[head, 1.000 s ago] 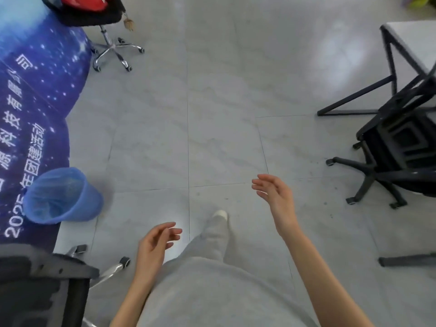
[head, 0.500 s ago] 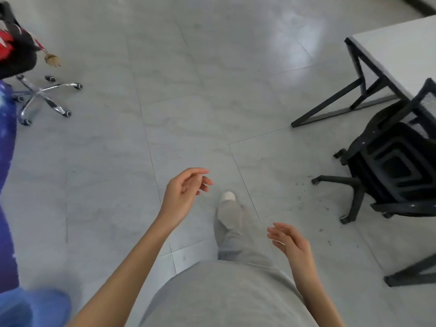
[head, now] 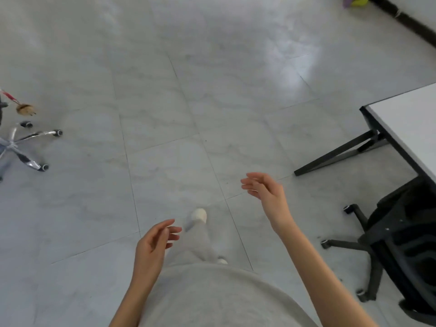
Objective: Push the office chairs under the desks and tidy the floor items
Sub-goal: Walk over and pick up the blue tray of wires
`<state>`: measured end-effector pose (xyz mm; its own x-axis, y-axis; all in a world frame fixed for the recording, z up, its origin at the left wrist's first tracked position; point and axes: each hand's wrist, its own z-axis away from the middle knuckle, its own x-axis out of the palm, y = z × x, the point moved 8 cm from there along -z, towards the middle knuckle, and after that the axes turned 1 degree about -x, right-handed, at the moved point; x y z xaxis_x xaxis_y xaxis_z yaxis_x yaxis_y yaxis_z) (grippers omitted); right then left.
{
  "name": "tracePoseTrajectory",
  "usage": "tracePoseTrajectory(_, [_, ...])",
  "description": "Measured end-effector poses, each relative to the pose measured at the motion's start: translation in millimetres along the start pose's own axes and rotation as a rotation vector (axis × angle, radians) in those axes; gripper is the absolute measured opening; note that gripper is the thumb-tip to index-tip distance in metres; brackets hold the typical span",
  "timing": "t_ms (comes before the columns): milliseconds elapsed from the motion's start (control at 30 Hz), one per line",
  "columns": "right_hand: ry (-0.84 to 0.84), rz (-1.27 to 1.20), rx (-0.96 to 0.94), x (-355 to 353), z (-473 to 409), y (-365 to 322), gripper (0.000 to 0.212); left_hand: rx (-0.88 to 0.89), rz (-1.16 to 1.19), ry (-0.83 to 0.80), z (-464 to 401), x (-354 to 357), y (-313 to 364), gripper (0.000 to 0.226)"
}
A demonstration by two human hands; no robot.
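Blue bin and banner gone from view vs 1 s ago; view swung right, desk [head: 408, 128] now bigger at right edge. Walking stride, foot [head: 199, 214] fwd mid-floor. Means prob. transit, no chair touched yet. Black chair [head: 401, 251] at lower right, just beside desk corner, not tucked under. 2nd chair's chrome base [head: 22, 147] at left edge, well apart from desk. Left hand [head: 153, 246] low near hip, fingers loosely curled, holding nothing. Right hand [head: 266, 192] raised fwd, fingers relaxed and spread, empty.

floor [head: 212, 95]: grey tile | black chair [head: 401, 244] right | chrome chair base [head: 21, 147] left
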<state>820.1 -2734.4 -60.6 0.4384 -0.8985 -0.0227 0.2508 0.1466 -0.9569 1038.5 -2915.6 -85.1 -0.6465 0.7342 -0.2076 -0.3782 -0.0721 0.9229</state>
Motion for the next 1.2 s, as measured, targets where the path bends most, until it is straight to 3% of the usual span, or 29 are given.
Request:
tracePoseTrajectory(200, [0.093,0.015,-0.007,2,-162,-25,0.034,-0.011,-0.001,-0.029,-170,28,39,0.030])
tracePoseTrajectory(333, [0.226,-0.044,0.100,-15,-227,-24,0.035,0.090,-0.035,-0.140,-293,70,116,0.028])
tracePoseTrajectory(600, [0.547,-0.186,0.248,-90,-309,-22,0.033,0.232,-0.136,-0.542,-485,258,266,0.018])
tracePoseTrajectory(833, [0.702,-0.301,0.233,-213,-454,-33,0.029,0.270,-0.176,-0.711,-580,457,329,0.018])
tracePoseTrajectory(1200, [0.775,-0.228,0.039,-460,-708,-187,0.030,0.141,-0.223,-0.649,-704,650,385,0.030])
